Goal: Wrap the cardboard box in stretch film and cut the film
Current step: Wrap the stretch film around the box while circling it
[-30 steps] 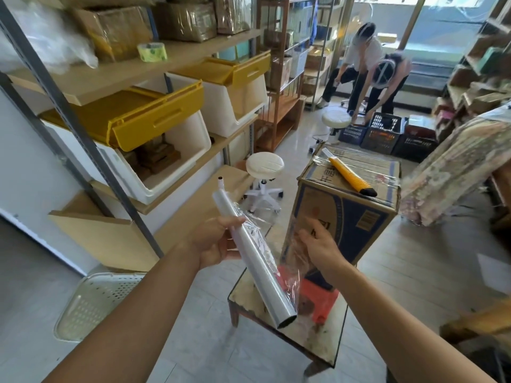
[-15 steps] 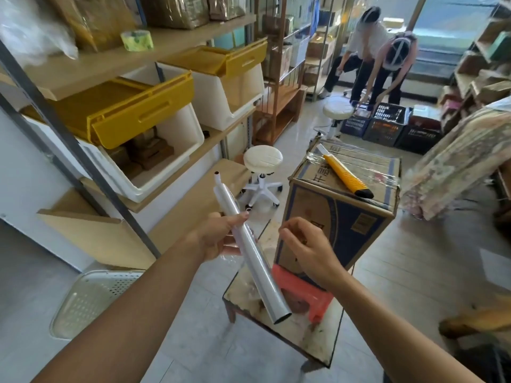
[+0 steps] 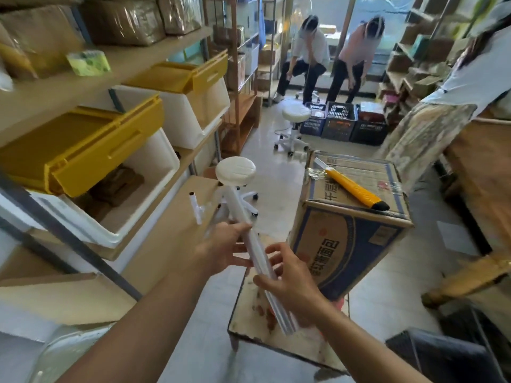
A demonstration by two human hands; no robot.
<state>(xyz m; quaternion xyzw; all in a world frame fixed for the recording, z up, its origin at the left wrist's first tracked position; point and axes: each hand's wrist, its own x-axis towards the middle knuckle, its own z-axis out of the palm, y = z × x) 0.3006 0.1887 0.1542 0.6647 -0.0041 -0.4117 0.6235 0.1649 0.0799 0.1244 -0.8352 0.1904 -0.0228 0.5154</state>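
A brown and blue cardboard box [image 3: 345, 244] stands on a small worn table [image 3: 249, 324], with film over its top. A yellow utility knife [image 3: 352, 187] lies on the box top. I hold a stretch film roll [image 3: 255, 250] slanted in front of the box, to its left. My left hand [image 3: 224, 247] grips the roll near its upper part. My right hand [image 3: 290, 283] grips its lower part. The roll's white handle end [image 3: 195, 207] points up and left. No loose film between roll and box is visible.
Shelves at left carry white bins with yellow lids [image 3: 91, 150] and wrapped parcels. A white stool [image 3: 235, 172] stands behind the roll, another stool [image 3: 296, 114] farther back. Two people bend over dark crates [image 3: 340, 123]. A third person [image 3: 442, 106] leans at right beside a wooden table [image 3: 486, 167].
My right hand left the box's front face and took hold of the roll's lower part. The stretched film between roll and box is gone from sight. The view swung upward.
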